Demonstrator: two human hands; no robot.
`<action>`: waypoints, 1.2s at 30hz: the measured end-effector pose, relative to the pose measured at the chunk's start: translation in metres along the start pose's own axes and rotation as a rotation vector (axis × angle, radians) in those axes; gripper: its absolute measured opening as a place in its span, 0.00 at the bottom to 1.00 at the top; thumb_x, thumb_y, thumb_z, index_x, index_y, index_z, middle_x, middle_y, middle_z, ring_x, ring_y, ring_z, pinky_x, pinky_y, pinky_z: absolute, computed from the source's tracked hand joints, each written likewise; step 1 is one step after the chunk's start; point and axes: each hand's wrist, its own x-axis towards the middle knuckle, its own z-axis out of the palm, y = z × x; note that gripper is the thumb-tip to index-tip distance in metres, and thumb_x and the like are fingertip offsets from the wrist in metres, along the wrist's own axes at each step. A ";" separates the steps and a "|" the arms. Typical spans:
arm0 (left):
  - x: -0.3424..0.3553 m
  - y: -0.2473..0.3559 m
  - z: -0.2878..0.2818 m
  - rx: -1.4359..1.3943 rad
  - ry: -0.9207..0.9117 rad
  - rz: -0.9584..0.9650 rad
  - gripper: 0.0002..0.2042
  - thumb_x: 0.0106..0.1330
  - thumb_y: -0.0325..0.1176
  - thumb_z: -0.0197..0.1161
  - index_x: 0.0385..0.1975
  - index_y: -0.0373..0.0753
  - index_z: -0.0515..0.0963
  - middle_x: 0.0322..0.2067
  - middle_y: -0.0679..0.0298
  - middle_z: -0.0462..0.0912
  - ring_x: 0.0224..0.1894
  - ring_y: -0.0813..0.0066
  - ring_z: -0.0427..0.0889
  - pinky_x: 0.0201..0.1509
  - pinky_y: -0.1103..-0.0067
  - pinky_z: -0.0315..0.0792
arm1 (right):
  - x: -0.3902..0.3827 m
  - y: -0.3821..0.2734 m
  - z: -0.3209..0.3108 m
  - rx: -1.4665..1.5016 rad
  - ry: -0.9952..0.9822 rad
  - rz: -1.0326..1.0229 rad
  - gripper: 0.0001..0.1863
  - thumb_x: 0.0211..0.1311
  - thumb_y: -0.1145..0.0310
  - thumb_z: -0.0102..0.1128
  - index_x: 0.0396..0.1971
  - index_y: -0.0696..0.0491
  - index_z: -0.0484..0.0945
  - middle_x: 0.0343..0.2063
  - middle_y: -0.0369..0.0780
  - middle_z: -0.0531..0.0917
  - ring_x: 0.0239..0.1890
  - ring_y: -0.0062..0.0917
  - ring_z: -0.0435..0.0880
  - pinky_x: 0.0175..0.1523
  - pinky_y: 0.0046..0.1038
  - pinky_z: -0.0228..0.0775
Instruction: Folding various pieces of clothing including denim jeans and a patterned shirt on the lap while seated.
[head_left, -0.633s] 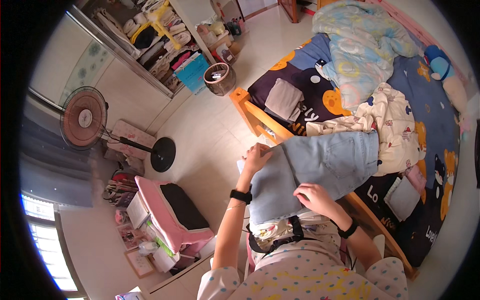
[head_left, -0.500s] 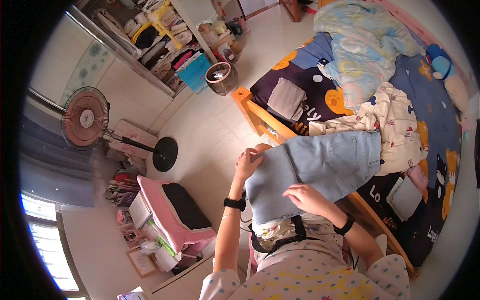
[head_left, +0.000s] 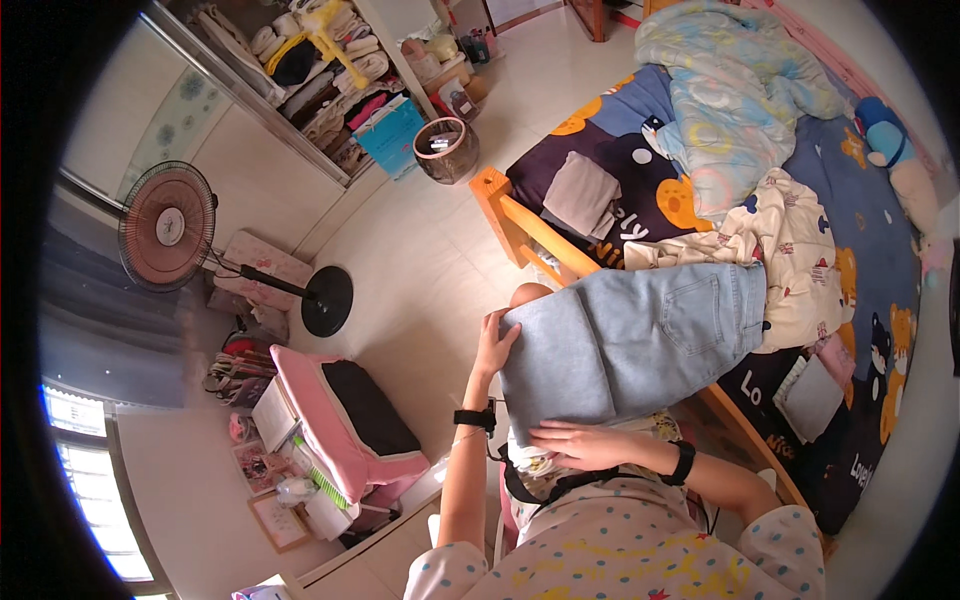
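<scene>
Resting across your lap, the light blue denim garment (head_left: 625, 340) filled the centre of the frame, its waistband end pointing right and its back pocket facing up. Your left hand (head_left: 493, 343) was at the garment's left edge, left of the frame's centre, with the fingers bent over the denim; whether they pinched it or only touched it, you could not tell from this view. Your right hand (head_left: 580, 445) lay below the centre, palm down along the garment's lower edge, with its fingers stretched out and pointing left, unclenched and gripping nothing. You wore a black band (head_left: 475, 417) on the left wrist and another on the right.

Just right of the centre, the denim's waistband end met a crumpled cream printed garment (head_left: 795, 255) on the bed. Toward the upper middle, a folded beige cloth (head_left: 582, 193) lay on the dark patterned sheet, near the wooden bed rail (head_left: 545, 238). At the right, a folded grey cloth (head_left: 812, 395) lay beside a pink one (head_left: 835, 358). A pale quilt (head_left: 740, 95) was bunched in the upper right. A standing fan (head_left: 168, 228) stood at the left of the frame, and a round pot (head_left: 446, 160) sat on the floor at the upper middle, beside a blue bag (head_left: 388, 142).
</scene>
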 end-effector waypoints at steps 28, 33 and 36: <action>-0.043 0.025 -0.012 -0.189 0.011 -0.393 0.29 0.56 0.46 0.63 0.45 0.25 0.65 0.31 0.59 0.75 0.31 0.76 0.73 0.34 0.82 0.69 | -0.010 0.054 -0.054 -0.104 0.488 0.587 0.32 0.52 0.68 0.57 0.59 0.52 0.58 0.54 0.56 0.62 0.54 0.47 0.66 0.57 0.37 0.61; -0.050 0.037 -0.024 -0.065 -0.042 -0.456 0.31 0.52 0.51 0.65 0.36 0.23 0.68 0.30 0.52 0.77 0.32 0.73 0.76 0.33 0.80 0.70 | -0.007 0.056 -0.061 0.045 0.502 0.592 0.31 0.54 0.68 0.57 0.58 0.51 0.58 0.53 0.53 0.66 0.55 0.43 0.66 0.57 0.36 0.61; -0.056 0.051 -0.025 0.008 -0.136 -0.522 0.33 0.50 0.53 0.65 0.38 0.23 0.68 0.29 0.52 0.77 0.30 0.71 0.77 0.33 0.79 0.71 | -0.009 0.052 -0.054 -0.032 0.507 0.613 0.31 0.53 0.69 0.57 0.59 0.50 0.58 0.54 0.53 0.64 0.55 0.45 0.66 0.57 0.36 0.61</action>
